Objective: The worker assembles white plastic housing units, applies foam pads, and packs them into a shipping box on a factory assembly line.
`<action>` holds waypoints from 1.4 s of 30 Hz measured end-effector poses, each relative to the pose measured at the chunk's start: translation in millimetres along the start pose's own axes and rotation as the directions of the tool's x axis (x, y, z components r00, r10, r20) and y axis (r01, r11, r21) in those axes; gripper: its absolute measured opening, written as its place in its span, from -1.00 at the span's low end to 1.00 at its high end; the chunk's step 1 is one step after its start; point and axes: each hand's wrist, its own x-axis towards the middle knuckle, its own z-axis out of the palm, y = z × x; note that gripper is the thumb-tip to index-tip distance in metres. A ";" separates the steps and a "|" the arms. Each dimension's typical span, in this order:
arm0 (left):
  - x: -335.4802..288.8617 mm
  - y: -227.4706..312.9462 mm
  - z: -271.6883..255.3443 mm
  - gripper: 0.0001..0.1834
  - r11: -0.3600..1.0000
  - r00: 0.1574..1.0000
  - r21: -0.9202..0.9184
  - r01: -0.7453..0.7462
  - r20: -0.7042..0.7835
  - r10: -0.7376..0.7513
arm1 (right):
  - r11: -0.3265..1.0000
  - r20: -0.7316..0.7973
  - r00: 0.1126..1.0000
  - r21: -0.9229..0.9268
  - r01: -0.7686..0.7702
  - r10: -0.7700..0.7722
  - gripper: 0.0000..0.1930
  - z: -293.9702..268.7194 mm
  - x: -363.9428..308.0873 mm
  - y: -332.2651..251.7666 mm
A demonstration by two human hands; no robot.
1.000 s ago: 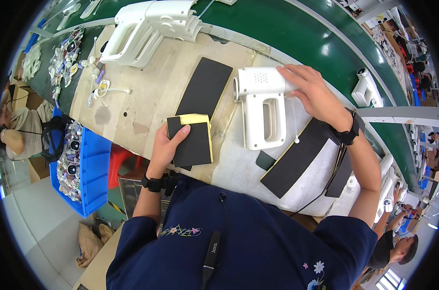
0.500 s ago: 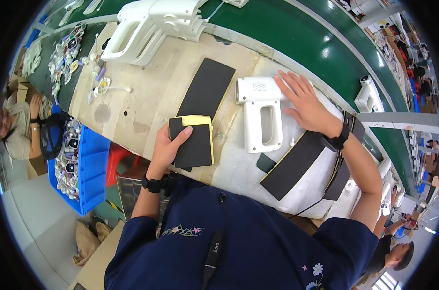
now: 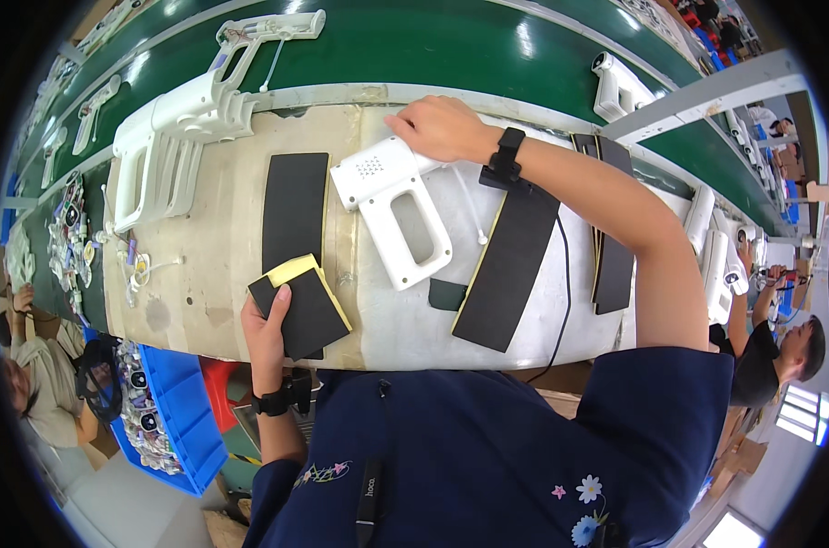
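My left hand (image 3: 266,331) grips a stack of black foam pads with yellow backing (image 3: 300,306) at the near edge of the workbench (image 3: 204,274). My right hand (image 3: 442,128) rests on the top of a white plastic handle-shaped housing (image 3: 394,210) that lies flat in the middle of the bench. A long black foam strip (image 3: 294,210) lies just left of the housing. Another black strip with a yellow edge (image 3: 508,265) lies to its right, beside a small dark foam piece (image 3: 447,294).
Several white housings (image 3: 172,137) are piled at the far left of the bench. A green conveyor belt (image 3: 451,46) runs behind with more white parts (image 3: 615,87). A blue bin (image 3: 172,411) of small parts sits low left. More black strips (image 3: 612,247) lie at right. Other people sit at both sides.
My right hand has shifted onto the top end of the white housing, which now lies turned at an angle. My left hand still holds the pad stack.
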 end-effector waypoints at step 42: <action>-3.8 -4.5 1.7 -0.68 0.994 0.998 0.094 -0.048 -0.043 0.053 | 0.998 -0.291 0.954 0.018 -0.067 0.069 -0.39 -4.1 -20.8 13.0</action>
